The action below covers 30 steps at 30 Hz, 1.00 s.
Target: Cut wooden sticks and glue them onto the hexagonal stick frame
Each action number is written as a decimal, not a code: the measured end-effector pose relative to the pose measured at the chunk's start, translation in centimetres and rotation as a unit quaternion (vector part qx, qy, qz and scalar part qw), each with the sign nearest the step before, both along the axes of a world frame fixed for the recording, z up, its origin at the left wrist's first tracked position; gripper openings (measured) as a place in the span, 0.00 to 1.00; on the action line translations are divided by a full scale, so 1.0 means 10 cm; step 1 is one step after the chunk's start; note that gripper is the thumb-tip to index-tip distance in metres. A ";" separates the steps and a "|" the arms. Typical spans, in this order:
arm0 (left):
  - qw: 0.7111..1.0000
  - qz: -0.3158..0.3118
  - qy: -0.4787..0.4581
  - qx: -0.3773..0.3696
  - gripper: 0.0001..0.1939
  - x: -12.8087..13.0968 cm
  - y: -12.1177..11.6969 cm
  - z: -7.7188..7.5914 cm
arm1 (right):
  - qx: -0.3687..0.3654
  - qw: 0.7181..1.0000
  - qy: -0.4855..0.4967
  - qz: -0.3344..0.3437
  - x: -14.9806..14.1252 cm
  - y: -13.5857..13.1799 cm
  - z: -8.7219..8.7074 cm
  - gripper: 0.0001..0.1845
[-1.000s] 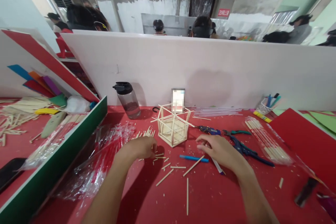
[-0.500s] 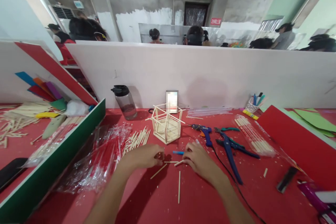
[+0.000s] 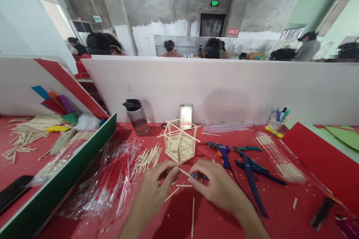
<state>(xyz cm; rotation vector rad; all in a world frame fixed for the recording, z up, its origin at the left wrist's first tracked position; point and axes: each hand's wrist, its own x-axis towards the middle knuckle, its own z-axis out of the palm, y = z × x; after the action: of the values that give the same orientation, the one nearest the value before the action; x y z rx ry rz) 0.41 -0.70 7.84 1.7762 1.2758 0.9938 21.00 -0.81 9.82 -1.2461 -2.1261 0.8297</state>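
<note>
Between my two hands a short wooden stick (image 3: 185,172) is held up at a slant. My left hand (image 3: 161,179) pinches its left end with thumb and fingertips. The thumb and fingers of my right hand (image 3: 211,179) close on its other end. Something blue and pen-like (image 3: 193,175) shows at my right fingers, mostly hidden; whether it is gripped there I cannot tell. Just beyond my hands stands a hexagonal frame of wooden sticks (image 3: 179,145). Loose on the table below lie a short stick (image 3: 184,185), a slanted stick (image 3: 171,195) and an upright-pointing one (image 3: 193,216).
Left of the frame are a pile of sticks (image 3: 147,160), plastic wrapping (image 3: 98,183) and a bottle (image 3: 137,119). To the right lie a glue gun (image 3: 223,153), blue-handled pliers (image 3: 251,179) and bagged sticks (image 3: 280,157). A phone (image 3: 186,115) leans against the white partition (image 3: 230,86).
Both hands have come together around the stick, which is now lifted and held at both ends. The blue item is now mostly behind my right fingers. The view has tilted up slightly.
</note>
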 end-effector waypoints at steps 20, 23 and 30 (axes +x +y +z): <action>0.967 0.014 -0.207 -0.147 0.22 0.41 0.05 -0.65 | -0.003 0.984 0.063 -0.168 0.25 -0.07 -0.60 0.14; 0.960 -0.026 -0.199 -0.196 0.21 0.39 0.05 -0.70 | 0.092 0.934 -0.141 -0.314 0.82 -0.07 -0.69 0.24; 0.948 -0.068 -0.221 -0.218 0.23 0.40 0.08 -0.74 | 0.106 0.819 -0.426 -0.369 1.58 -0.23 -1.21 0.30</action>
<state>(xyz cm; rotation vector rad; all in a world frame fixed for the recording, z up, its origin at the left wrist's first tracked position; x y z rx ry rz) 4.38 0.11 0.45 1.1996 0.9774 0.8846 36.77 -3.07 -2.30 -2.3570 -1.8977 -0.3884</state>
